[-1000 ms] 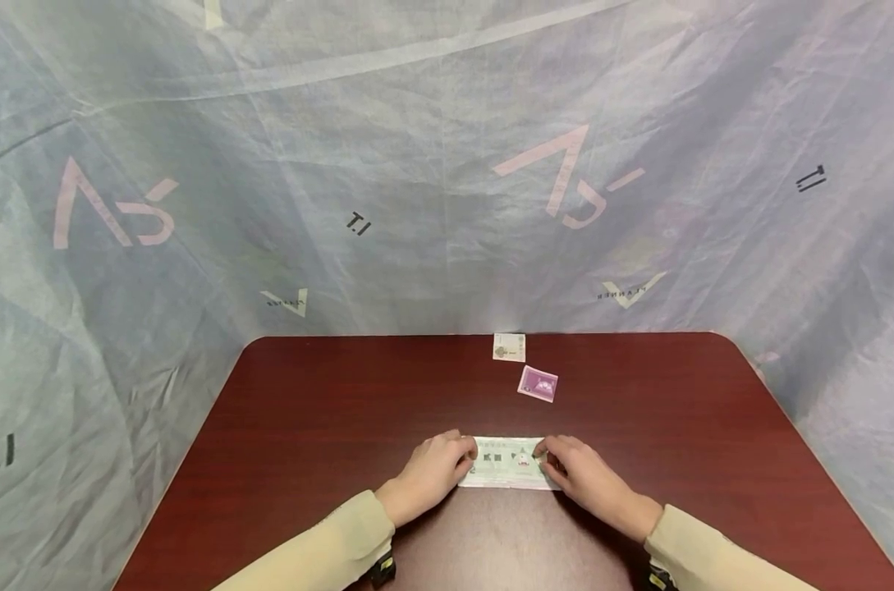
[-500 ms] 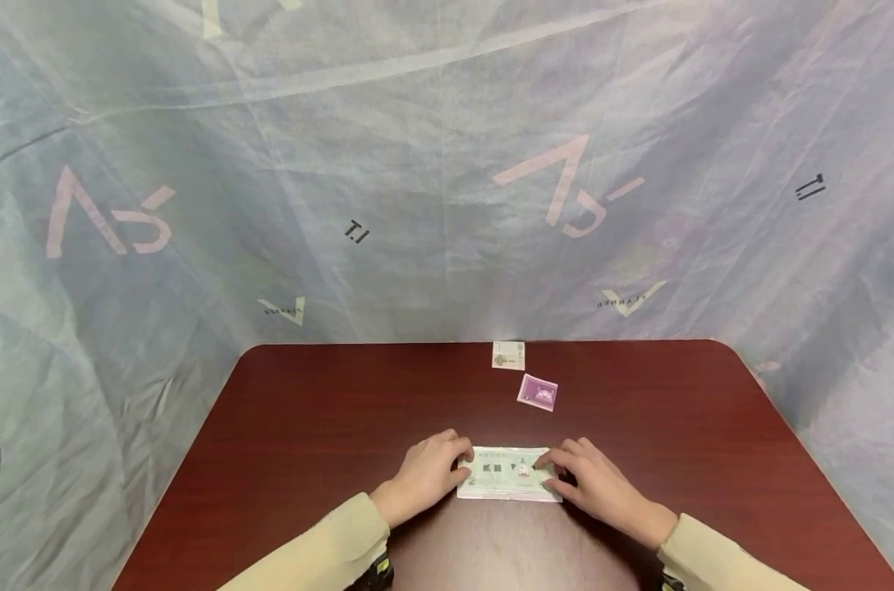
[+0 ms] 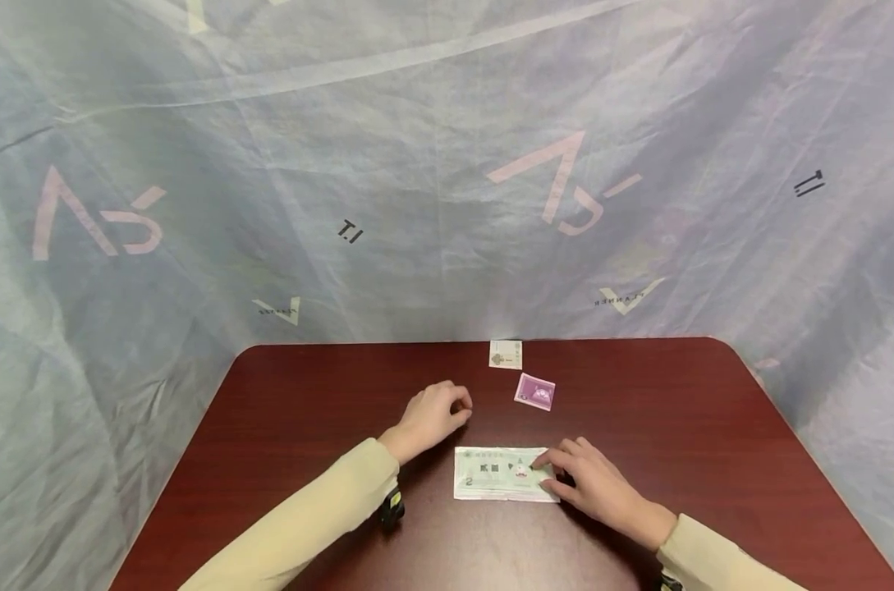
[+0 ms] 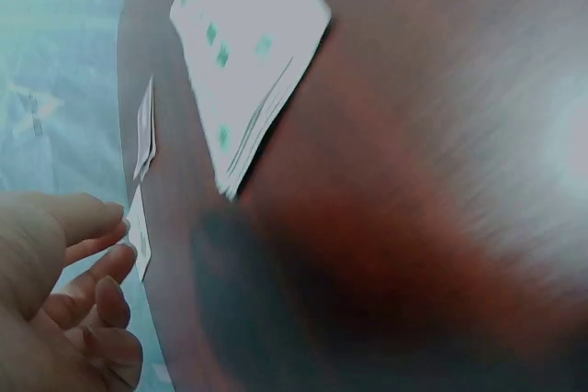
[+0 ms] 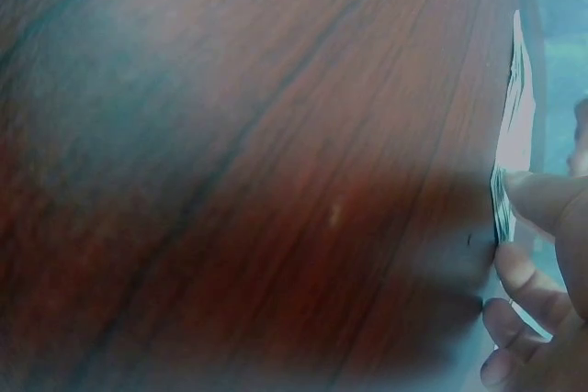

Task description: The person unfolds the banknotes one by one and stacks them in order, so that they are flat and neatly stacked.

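Observation:
A stack of pale green banknotes (image 3: 491, 474) marked with a 2 lies flat on the table, its layered edges showing in the left wrist view. My right hand (image 3: 602, 492) holds the stack's right end, the index fingertip on the top note and the thumb (image 5: 547, 199) at the near edge. My left hand (image 3: 430, 414) hovers beyond the stack's left end, apart from it, fingers loosely curled around nothing. Beyond the stack lie a small purple note (image 3: 535, 392) and, farther back, a small whitish note (image 3: 506, 355).
The dark red-brown table (image 3: 328, 402) has rounded far corners. Grey fabric (image 3: 417, 205) printed with letters hangs behind it and on both sides. A dark device (image 3: 392, 507) is strapped at the left wrist.
My left hand has let go of the stack's left end and moved away toward the far side of the table. The right hand stays at the right end; the stack lies still.

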Tool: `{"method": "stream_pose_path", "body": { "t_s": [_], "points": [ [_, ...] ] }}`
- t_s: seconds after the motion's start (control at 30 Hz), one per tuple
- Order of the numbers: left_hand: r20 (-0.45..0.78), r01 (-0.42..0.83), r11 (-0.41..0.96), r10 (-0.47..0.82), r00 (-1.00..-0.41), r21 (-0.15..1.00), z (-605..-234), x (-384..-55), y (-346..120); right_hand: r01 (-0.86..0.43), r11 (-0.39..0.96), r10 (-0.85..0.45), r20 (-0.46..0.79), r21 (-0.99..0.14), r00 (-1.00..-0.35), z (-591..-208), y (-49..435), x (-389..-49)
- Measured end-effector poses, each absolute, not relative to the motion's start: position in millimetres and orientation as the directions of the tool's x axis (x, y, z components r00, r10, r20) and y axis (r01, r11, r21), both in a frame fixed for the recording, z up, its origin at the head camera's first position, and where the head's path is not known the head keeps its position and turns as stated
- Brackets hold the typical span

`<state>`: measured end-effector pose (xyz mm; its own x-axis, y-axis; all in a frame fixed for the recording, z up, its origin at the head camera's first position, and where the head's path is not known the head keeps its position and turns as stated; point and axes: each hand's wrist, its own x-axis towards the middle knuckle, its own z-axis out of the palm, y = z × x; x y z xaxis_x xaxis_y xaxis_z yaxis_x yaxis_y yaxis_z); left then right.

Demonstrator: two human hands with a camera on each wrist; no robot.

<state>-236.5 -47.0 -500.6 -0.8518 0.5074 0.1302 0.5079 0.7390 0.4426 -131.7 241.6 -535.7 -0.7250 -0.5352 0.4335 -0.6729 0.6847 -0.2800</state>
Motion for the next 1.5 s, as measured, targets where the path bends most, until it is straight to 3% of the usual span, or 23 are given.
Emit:
{"method": "stream_pose_path", "body": {
  "t_s": [0.37,0.63,0.87,1.03,1.2,1.33,1.5],
  "points": [
    [0.129,0.417,0.828,0.399,-0.908,0.375,-508.1,-297.7,-22.8,-0.661,0.681,-0.538,0.397,-0.315,-0.744,-539.1,239.9,-129.3],
    [0.09,0.472,0.832,0.467,-0.88,0.291,-510.8,-331.2,4.2,-0.664,0.683,-0.537,0.407,-0.306,-0.739,-539.1,237.9,-125.1],
    [0.024,0.529,0.838,0.531,-0.847,0.136,-510.2,-337.8,6.8,-0.677,0.673,-0.55,0.411,-0.298,-0.727,-537.0,233.3,-125.7],
    [0.009,0.576,0.813,0.577,-0.817,0.086,-509.0,-341.0,8.0,-0.678,0.67,-0.551,0.41,-0.302,-0.727,-532.6,236.7,-130.2],
    [0.059,0.579,0.805,0.577,-0.815,0.131,-508.4,-344.1,7.0,-0.676,0.679,-0.552,0.408,-0.286,-0.727,-532.3,240.4,-134.9],
    [0.1,0.498,0.833,0.489,-0.866,0.239,-511.3,-345.9,7.1,-0.664,0.689,-0.546,0.395,-0.29,-0.739,-533.9,241.6,-135.5],
    [0.048,0.41,0.86,0.416,-0.908,0.302,-518.7,-347.0,12.1,-0.643,0.698,-0.541,0.356,-0.315,-0.762,-537.5,242.3,-134.0]
  ]
}}
